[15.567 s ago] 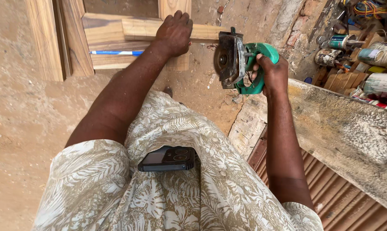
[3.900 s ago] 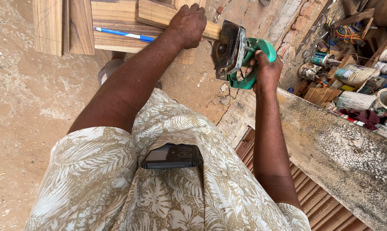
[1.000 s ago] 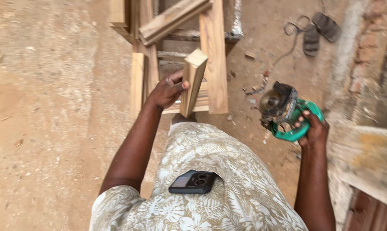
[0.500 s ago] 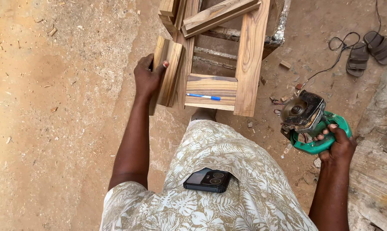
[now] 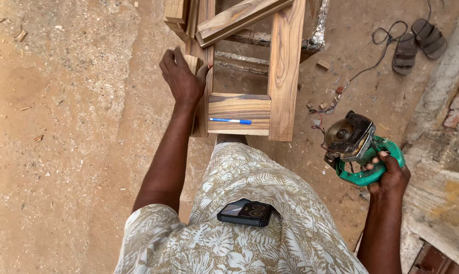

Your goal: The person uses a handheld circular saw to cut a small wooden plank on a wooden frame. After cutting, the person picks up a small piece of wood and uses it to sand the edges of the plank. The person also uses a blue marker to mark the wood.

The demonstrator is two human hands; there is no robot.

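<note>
Sandy dirt floor (image 5: 62,152), sandals (image 5: 417,43) far right; left hand (image 5: 181,76) grips short wood block (image 5: 193,63) beside timber frame (image 5: 283,66), right hand (image 5: 389,175) clasps green circular saw (image 5: 359,147).

Looked like an outdoor carpentry spot, basically a yard workshop on bare dirt. The sandy ground (image 5: 62,152) left of the left hand (image 5: 181,78) was littered with wood chips and sawdust. Just beyond that hand stood a rough wooden frame (image 5: 285,66) of planks with a blue pen (image 5: 230,121) lying on it. The right hand (image 5: 389,175) gripped a green circular saw (image 5: 359,147); beyond it, sandals (image 5: 417,40) lay on the dirt, and to its right ran a crumbly brick wall (image 5: 455,109).
</note>
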